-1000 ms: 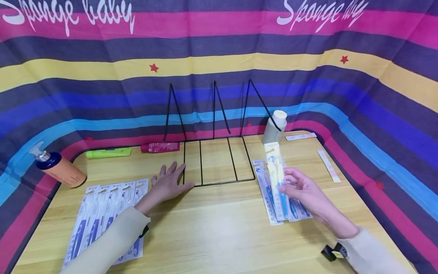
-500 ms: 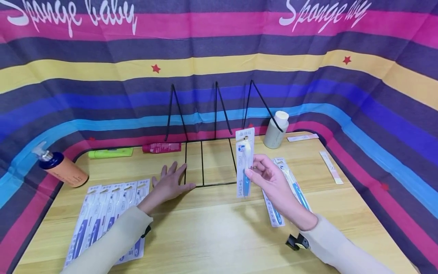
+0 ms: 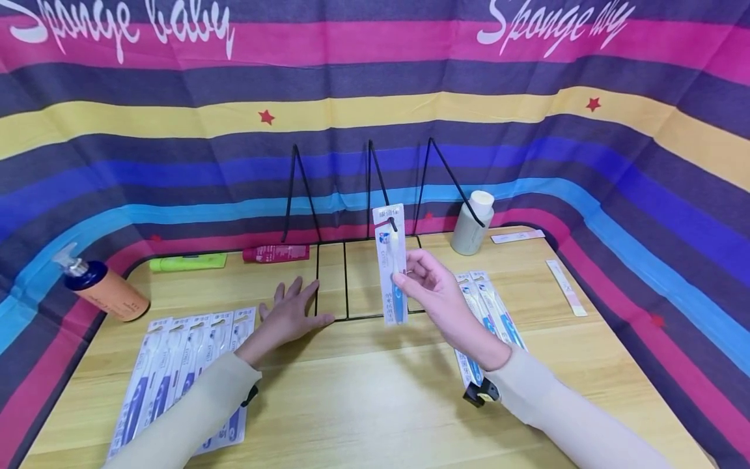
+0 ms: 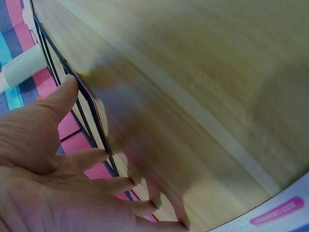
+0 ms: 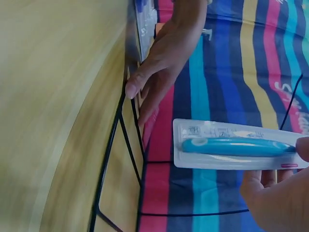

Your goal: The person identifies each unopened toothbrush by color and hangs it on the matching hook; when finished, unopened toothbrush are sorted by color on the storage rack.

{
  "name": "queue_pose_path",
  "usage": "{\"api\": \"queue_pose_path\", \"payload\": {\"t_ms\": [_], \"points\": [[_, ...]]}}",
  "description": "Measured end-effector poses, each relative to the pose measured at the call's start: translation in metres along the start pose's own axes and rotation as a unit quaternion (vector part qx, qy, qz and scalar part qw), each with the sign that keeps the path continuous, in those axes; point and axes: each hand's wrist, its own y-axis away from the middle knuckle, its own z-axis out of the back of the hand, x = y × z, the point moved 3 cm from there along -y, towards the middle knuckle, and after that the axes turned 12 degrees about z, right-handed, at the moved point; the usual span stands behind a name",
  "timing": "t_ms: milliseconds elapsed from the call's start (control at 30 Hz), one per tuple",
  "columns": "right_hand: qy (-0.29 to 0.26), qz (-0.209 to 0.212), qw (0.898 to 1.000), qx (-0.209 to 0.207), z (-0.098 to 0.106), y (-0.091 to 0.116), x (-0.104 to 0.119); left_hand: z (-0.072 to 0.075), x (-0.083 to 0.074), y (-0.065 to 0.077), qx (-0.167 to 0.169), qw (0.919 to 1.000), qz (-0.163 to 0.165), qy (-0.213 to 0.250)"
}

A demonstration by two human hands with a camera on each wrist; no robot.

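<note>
My right hand (image 3: pixel 445 299) pinches a packaged toothbrush (image 3: pixel 388 270) with a blue handle by its right edge, thumb in front. The pack stands upright at the middle prong of the black wire rack (image 3: pixel 316 277); the prong's tip shows in front of the card, near its top hole. In the right wrist view the same blister pack (image 5: pixel 236 147) shows its blue handle. My left hand (image 3: pixel 286 317) lies with fingers spread at the rack's front left corner. In the left wrist view its thumb and fingertips touch the wire and the table.
More blue toothbrush packs (image 3: pixel 498 309) lie right, partly under my right forearm. Purple toothbrush packs (image 3: pixel 170 371) lie left. Along the back are a pump bottle (image 3: pixel 108 290), a green tube (image 3: pixel 187 262), a magenta tube (image 3: pixel 275 253), a white-capped bottle (image 3: pixel 471 225) and thin strips (image 3: pixel 565 286).
My right hand has lifted the toothbrush pack off the right-hand pile and carried it left to the middle prong, whose tip now shows in front of the card. My left hand stays put.
</note>
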Motion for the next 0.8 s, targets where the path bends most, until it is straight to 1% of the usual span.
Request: {"api": "queue_pose_path", "payload": {"t_ms": [133, 267, 467, 567, 700, 800], "points": [[-0.055, -0.009, 0.998, -0.018, -0.007, -0.021, -0.013, 0.006, -0.004, 0.005, 0.001, 0.9999, 0.004, -0.014], [-0.090, -0.002, 0.995, -0.035, -0.013, -0.052, -0.027, 0.013, -0.009, 0.010, -0.003, 0.9993, 0.017, -0.032], [-0.100, 0.027, 0.992, -0.074, -0.015, -0.105, -0.045, 0.012, -0.010, 0.006, 0.003, 0.9979, 0.033, -0.056], [-0.106, 0.031, 0.990, -0.084, -0.014, -0.129, -0.053, 0.009, -0.008, 0.004, 0.001, 0.9983, 0.034, -0.048], [-0.105, 0.036, 0.989, -0.097, -0.011, -0.152, -0.060, 0.003, -0.004, -0.001, 0.000, 0.9988, 0.032, -0.037], [-0.090, 0.039, 0.990, -0.102, -0.008, -0.162, -0.063, 0.000, -0.004, -0.002, 0.004, 0.9988, 0.029, -0.039]]}}
